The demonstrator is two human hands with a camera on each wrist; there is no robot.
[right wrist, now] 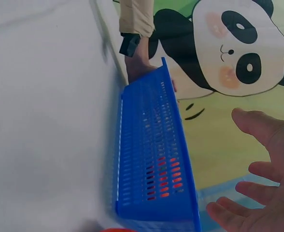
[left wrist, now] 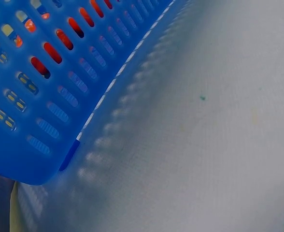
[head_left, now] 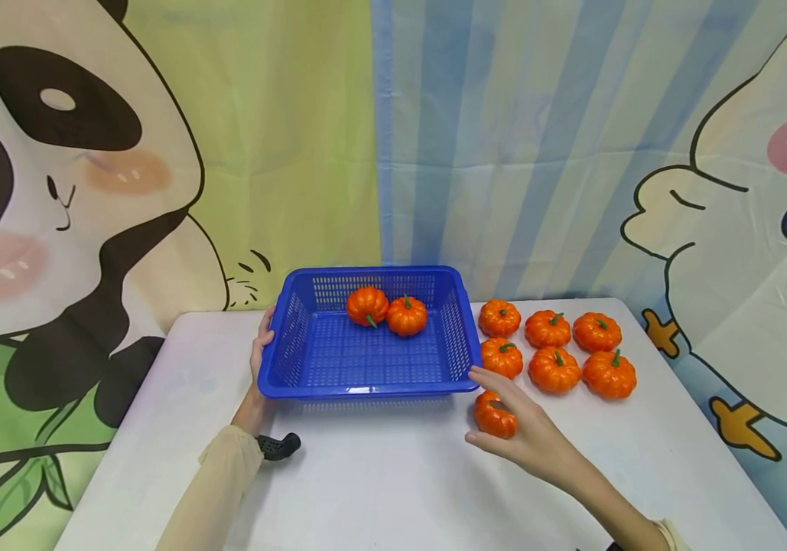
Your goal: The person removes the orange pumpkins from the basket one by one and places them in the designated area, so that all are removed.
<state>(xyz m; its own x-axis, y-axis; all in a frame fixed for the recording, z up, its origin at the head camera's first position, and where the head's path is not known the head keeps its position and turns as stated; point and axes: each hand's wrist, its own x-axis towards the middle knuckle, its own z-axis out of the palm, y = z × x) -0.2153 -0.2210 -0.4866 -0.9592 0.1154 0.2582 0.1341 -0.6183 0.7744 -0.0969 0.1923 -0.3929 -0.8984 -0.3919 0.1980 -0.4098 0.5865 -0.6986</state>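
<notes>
A blue plastic basket (head_left: 365,390) with slotted walls holds two small orange pumpkins, one (head_left: 368,306) beside the other (head_left: 407,316), near its back wall. My left hand (head_left: 260,360) grips the basket's left rim; in the left wrist view only the basket's slotted wall (left wrist: 84,63) and the tabletop show clearly. At the basket's front right corner my right hand (head_left: 527,428) hovers with thumb and fingers spread, holding nothing. Below it a pumpkin (head_left: 492,415) on the table is partly covered by the hand. The right wrist view shows the spread fingers (right wrist: 258,193) beside the basket wall (right wrist: 147,145).
Several more pumpkins (head_left: 554,370) stand in two rows on the white table (head_left: 379,474), right of the basket. A curtain (head_left: 489,153) printed with a panda and a white bird hangs behind the table. A black device (head_left: 279,447) is on the left wrist.
</notes>
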